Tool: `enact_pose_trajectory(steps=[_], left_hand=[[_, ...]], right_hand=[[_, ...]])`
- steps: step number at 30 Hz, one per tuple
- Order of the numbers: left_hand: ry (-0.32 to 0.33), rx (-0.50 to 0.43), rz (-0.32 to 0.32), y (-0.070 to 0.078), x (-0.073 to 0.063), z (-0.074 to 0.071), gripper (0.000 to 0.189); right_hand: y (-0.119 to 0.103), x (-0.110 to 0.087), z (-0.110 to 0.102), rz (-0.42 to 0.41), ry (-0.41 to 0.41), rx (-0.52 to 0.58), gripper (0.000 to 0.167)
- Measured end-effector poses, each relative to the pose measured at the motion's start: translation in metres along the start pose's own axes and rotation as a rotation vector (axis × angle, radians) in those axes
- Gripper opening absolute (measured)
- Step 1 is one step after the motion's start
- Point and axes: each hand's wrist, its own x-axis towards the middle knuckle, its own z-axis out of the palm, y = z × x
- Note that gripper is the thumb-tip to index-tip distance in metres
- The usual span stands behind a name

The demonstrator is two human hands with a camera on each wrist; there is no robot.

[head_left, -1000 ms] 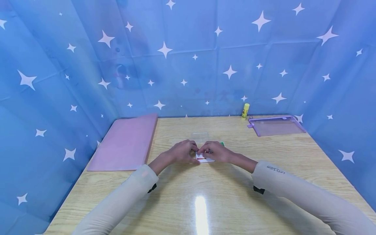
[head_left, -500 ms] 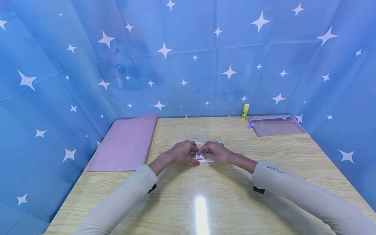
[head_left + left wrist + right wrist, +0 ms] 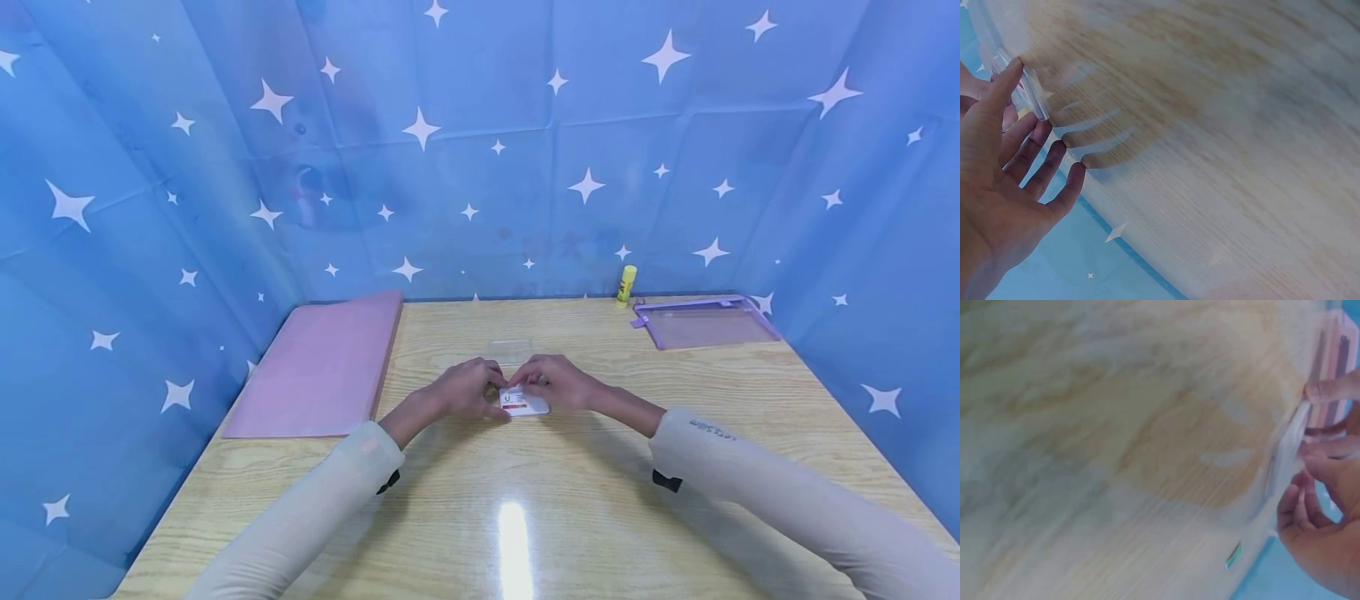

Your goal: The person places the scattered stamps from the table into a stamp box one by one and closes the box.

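Note:
A small white printed card (image 3: 522, 405) with a dark U-shaped mark and a red stripe lies in a clear-edged case, seen edge-on as a case (image 3: 1034, 97) in the left wrist view. My left hand (image 3: 467, 389) holds it at the left, thumb on the near edge and fingers on the far edge. My right hand (image 3: 561, 383) is at the card's far side, thumb and forefinger pinching near its far left corner. The other right fingers (image 3: 1291, 509) are curled in the right wrist view. Just behind the hands lies a clear plastic rectangle (image 3: 511, 350).
A pink folder (image 3: 318, 367) lies at the left of the wooden table (image 3: 450, 517). At the back right stand a yellow glue stick (image 3: 626, 285) and a purple-edged mesh zip pouch (image 3: 708, 323). A small green piece (image 3: 1234, 555) lies on the table beside the right hand.
My right hand has shifted slightly away from me and lifted off the card's face, so more of its print shows. The green piece is now hidden in the head view. My left hand stays put.

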Motion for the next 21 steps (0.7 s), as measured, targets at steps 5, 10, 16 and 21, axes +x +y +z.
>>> enact_pose_trajectory(steps=[5, 10, 16, 21], left_hand=[[0.004, 0.008, 0.002, 0.0, 0.0, 0.0, 0.057], [0.004, 0.01, 0.001, 0.0, 0.0, 0.0, 0.058], [-0.009, 0.001, -0.019, 0.002, -0.001, -0.001, 0.059], [-0.019, -0.001, -0.037, 0.003, -0.001, -0.001, 0.059]], right_hand=[[0.002, -0.003, -0.006, 0.016, 0.014, -0.011, 0.02], [0.006, -0.008, -0.011, 0.027, 0.028, -0.007, 0.02], [0.013, -0.011, -0.019, -0.007, 0.057, -0.024, 0.02], [0.019, -0.014, -0.029, 0.015, 0.064, -0.03, 0.021]])
